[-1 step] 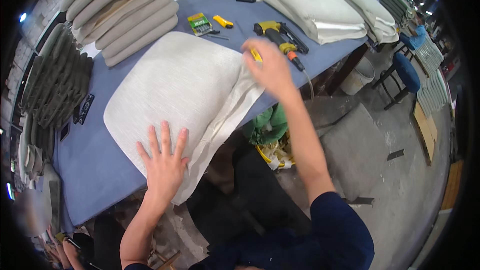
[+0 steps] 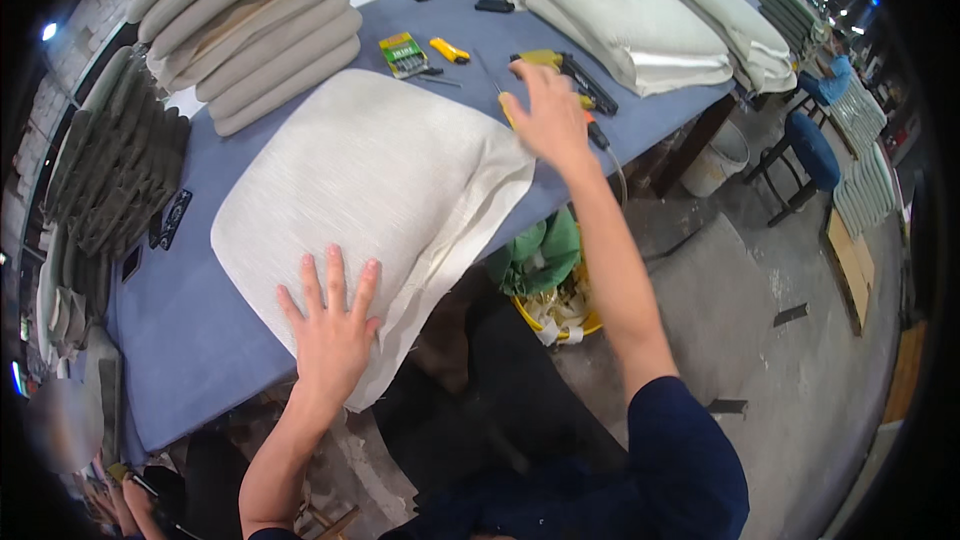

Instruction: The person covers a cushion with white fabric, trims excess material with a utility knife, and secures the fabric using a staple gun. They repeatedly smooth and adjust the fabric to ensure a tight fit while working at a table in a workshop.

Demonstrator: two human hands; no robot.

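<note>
A cushion [image 2: 350,160] covered in off-white fabric lies at the front of the blue-topped table [image 2: 200,340]. Loose cloth hangs along its right edge. My left hand [image 2: 335,340] rests flat on the cushion's near part, fingers spread. Beyond the right corner, my right hand [image 2: 552,120] is over the table with its fingers apart, partly covering a yellow and black staple gun [image 2: 585,85] with an air hose. Beside my right thumb is a yellow handle [image 2: 507,108] with a thin shaft. Whether my right fingers touch the gun cannot be made out.
Behind the cushion lie a green box [image 2: 403,55] and a yellow cutter [image 2: 450,50]. Padded pieces are stacked at the far left [image 2: 255,40] and far right [image 2: 630,25]. A yellow-rimmed basket [image 2: 560,325] with scraps stands below the table edge. Another person sits at far right.
My right hand has shifted slightly right, away from the cushion's corner and over the staple gun, fingers more spread. The yellow handle lies beside the thumb. My left hand stays on the cushion.
</note>
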